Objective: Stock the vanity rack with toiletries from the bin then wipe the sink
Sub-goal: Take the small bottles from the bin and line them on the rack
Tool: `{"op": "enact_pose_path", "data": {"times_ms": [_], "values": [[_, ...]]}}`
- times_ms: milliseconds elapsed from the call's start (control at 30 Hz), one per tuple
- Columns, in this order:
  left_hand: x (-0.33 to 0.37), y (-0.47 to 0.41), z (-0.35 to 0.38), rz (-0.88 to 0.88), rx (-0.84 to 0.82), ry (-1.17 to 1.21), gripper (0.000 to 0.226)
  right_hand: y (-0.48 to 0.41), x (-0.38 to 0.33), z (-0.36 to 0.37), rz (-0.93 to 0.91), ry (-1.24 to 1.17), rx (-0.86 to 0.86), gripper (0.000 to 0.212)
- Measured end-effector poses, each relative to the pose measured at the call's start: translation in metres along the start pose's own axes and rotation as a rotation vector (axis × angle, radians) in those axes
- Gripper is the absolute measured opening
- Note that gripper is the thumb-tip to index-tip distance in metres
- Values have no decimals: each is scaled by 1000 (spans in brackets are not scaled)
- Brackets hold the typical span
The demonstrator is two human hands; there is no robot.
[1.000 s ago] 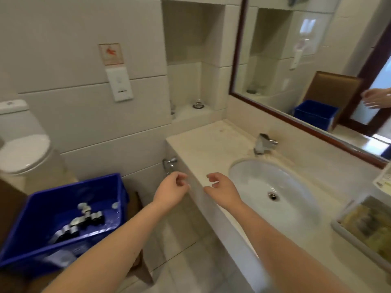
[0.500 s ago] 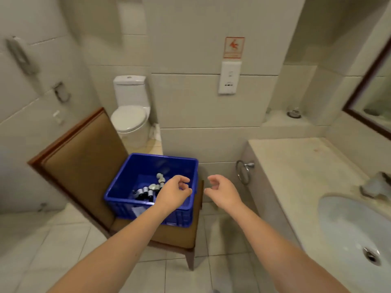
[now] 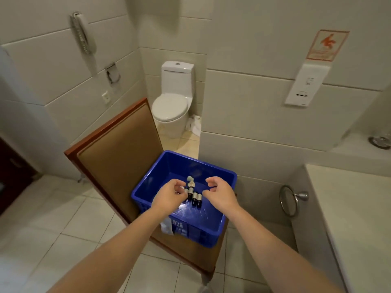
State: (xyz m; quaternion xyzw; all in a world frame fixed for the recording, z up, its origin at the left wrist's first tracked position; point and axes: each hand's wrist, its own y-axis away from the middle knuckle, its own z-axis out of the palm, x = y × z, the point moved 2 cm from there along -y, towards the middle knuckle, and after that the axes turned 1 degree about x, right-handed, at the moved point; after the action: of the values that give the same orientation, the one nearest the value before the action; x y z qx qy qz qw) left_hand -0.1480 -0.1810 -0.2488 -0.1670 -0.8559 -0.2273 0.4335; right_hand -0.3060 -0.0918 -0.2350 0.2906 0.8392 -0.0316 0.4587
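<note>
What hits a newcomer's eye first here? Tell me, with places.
The bright blue bin on the brown chair, centre frame, stands out first. Small dark bottles lie in it, with the left hand and right hand over them. Behind, a white toilet sits against the tiled wall.

White toilet [image 3: 171,106] behind a padded chair [image 3: 118,149] — wall phone [image 3: 82,32], towel ring [image 3: 288,200], perhaps an ashtray [image 3: 379,142]

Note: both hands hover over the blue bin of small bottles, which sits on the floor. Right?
No. The head view shows the blue bin on the chair seat, not the floor. The left hand and right hand do hover over its small bottles.
</note>
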Motion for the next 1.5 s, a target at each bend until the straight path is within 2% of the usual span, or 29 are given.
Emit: {"op": "enact_pose_path", "data": {"times_ms": [433, 600, 833, 1000, 1233, 1500], "values": [[-54, -85, -43, -149, 11, -81, 32, -108, -3, 66, 97, -27, -185, 43], [-81, -131, -54, -149, -85, -165, 33, -140, 1, 95, 183, -54, -170, 33], [-130, -201, -60, -164, -261, -247, 37, -172, 12, 149, 395, -111, -117, 41], [-165, -231, -47, -203, -349, -255, 40, -193, 26, 183, 502, -128, -123, 45], [-206, -259, -14, -263, -391, -275, 45, -225, 64, 218, 577, -133, -132, 43], [-245, -292, 24, -280, -395, -435, 53, -259, 113, 255, 566, -161, -179, 41]]}}
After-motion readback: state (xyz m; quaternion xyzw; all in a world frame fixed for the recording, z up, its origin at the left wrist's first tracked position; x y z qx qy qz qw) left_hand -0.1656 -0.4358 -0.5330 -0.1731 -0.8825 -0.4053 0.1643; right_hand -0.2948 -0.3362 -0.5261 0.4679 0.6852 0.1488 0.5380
